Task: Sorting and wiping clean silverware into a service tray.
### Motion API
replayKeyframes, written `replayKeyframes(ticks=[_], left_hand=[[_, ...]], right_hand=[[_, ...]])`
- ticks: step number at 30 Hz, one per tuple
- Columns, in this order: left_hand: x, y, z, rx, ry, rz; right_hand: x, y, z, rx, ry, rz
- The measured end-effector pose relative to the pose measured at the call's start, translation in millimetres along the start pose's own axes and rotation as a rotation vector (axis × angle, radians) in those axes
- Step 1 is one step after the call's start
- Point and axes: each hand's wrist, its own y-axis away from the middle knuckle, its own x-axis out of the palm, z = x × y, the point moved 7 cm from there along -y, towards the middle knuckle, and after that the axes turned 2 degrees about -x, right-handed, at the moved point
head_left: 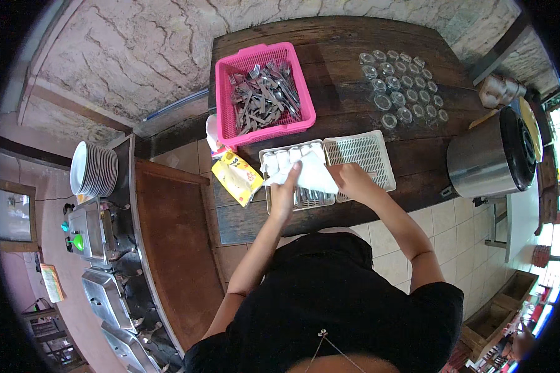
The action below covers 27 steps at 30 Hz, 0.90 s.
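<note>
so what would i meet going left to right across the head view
Stack of round white plates → yellow plastic packet → white paper napkin held by the left hand → group of clear round glasses → large cylindrical silver metal pot

Wooden table under pink basket, yellow packet, two pale trays and clear glasses.

A head-worn wide fisheye camera faces steeply down, fairly near, above and behind the left hand and right hand, toward the tabletop beneath them.
</note>
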Motion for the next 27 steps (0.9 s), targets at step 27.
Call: replayKeyframes(ticks=[27], left_hand=[[-74.8,-31.8,-34.4,0.056,-0.084,0.153]], right_hand=[[34.7,9.5,-5.5,0.437,-1.075,0.358]])
